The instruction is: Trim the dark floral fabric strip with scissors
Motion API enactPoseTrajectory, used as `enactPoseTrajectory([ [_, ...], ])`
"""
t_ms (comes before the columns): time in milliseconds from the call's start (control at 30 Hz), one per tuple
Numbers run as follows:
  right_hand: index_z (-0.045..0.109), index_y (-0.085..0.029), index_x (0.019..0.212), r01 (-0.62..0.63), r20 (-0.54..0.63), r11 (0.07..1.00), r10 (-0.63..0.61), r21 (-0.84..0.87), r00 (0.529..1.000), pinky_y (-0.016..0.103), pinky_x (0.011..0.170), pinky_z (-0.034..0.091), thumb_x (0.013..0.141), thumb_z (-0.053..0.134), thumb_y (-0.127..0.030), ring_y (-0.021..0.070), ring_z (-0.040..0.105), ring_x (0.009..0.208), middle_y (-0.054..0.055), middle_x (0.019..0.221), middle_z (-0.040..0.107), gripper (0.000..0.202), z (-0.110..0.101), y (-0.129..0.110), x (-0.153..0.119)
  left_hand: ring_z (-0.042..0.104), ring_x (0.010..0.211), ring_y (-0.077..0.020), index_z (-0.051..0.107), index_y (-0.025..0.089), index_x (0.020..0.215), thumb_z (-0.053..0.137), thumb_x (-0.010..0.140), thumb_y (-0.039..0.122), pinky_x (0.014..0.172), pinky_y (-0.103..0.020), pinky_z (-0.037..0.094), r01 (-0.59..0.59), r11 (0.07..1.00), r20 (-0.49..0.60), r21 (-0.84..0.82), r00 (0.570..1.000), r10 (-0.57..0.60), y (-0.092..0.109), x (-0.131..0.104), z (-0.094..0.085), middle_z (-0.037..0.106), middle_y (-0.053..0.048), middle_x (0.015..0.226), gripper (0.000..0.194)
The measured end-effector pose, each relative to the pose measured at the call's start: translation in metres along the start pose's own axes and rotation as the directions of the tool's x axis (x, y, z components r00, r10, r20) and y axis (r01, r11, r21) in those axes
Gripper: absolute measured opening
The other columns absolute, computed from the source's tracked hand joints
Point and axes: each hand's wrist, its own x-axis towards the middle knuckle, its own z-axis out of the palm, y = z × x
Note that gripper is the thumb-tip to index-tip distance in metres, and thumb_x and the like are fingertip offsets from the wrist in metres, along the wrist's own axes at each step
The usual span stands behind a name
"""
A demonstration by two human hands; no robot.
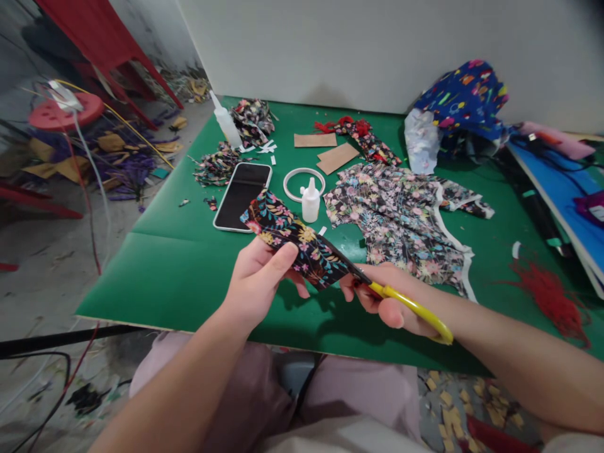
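A strip of black floral fabric [302,242] is pinched in my left hand [257,277], thumb on top, above the green table [165,264]. My right hand [382,296] is wrapped round scissors with yellow handles [415,309]. Their dark blades lie along the strip's right upper edge, and my right fingertips are close to its right end. Just beyond the strip stands a small white bottle [310,204] beside a white ring [284,182]. A black-screened phone [241,195] lies behind the strip's left end.
Floral fabric [401,220] lies right of centre. Brown cards [315,140], fabric bundles [252,119] and a tall bottle [225,123] are at the back. Blue patterned cloth [465,104] stands back right, red threads [552,296] lie at right. A red stool [66,113] is at left.
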Motion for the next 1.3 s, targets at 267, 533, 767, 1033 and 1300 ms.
enactPoseTrajectory([
  [267, 0.052, -0.018, 0.075, 0.086, -0.072, 0.994, -0.09, -0.068, 0.993, 0.02, 0.051, 0.032, 0.079, 0.031, -0.074, 0.0098, 0.042, 0.06, -0.002, 0.065, 0.049, 0.06, 0.004, -0.005, 0.001, 0.059, 0.046, -0.0117, 0.061, 0.018, 0.079, 0.068, 0.076, 0.031, 0.034, -0.022, 0.053, -0.018, 1.0, 0.019, -0.021, 1.0, 0.018, -0.001, 0.001, 0.0, 0.062, 0.001, 0.065, 0.015],
  [533, 0.052, -0.017, 0.074, 0.124, -0.079, 0.992, -0.125, -0.013, 0.989, 0.021, 0.055, 0.033, 0.068, 0.028, -0.082, 0.0094, 0.042, 0.06, -0.003, 0.063, 0.048, 0.07, 0.004, -0.006, 0.0, 0.06, 0.046, -0.0119, 0.06, 0.017, 0.079, 0.068, 0.076, 0.033, 0.035, -0.022, 0.053, -0.013, 1.0, 0.022, -0.003, 1.0, 0.013, -0.001, 0.0, -0.001, 0.062, 0.001, 0.065, 0.017],
  [767, 0.051, -0.017, 0.073, 0.062, -0.018, 0.987, -0.065, -0.15, 0.998, 0.021, 0.05, 0.029, 0.072, 0.023, -0.082, 0.0079, 0.035, 0.054, -0.005, 0.059, 0.039, 0.071, 0.0, -0.016, 0.001, 0.059, 0.045, -0.0115, 0.06, 0.018, 0.078, 0.067, 0.076, 0.034, 0.035, -0.022, 0.053, 0.001, 1.0, 0.023, 0.02, 1.0, -0.002, 0.0, 0.0, 0.0, 0.062, 0.002, 0.063, 0.018],
  [1033, 0.053, -0.017, 0.079, 0.069, 0.027, 0.992, -0.067, -0.106, 0.997, 0.021, 0.052, 0.034, 0.076, 0.037, -0.075, 0.0083, 0.042, 0.052, -0.005, 0.056, 0.044, 0.06, -0.001, -0.008, 0.0, 0.059, 0.045, -0.0115, 0.062, 0.018, 0.078, 0.068, 0.076, 0.032, 0.036, -0.022, 0.054, -0.008, 1.0, 0.041, -0.016, 0.999, 0.009, 0.0, -0.001, 0.0, 0.063, 0.002, 0.064, 0.016],
  [1300, 0.05, -0.018, 0.103, 0.104, 0.096, 0.993, -0.109, 0.054, 0.989, 0.023, 0.054, 0.038, 0.059, 0.052, -0.079, 0.0105, 0.05, 0.057, -0.002, 0.07, 0.055, 0.075, 0.002, 0.017, -0.001, 0.06, 0.046, -0.0119, 0.061, 0.018, 0.078, 0.068, 0.076, 0.032, 0.036, -0.022, 0.053, 0.002, 1.0, 0.044, -0.012, 0.999, -0.002, 0.0, 0.0, 0.0, 0.066, 0.001, 0.068, 0.016],
])
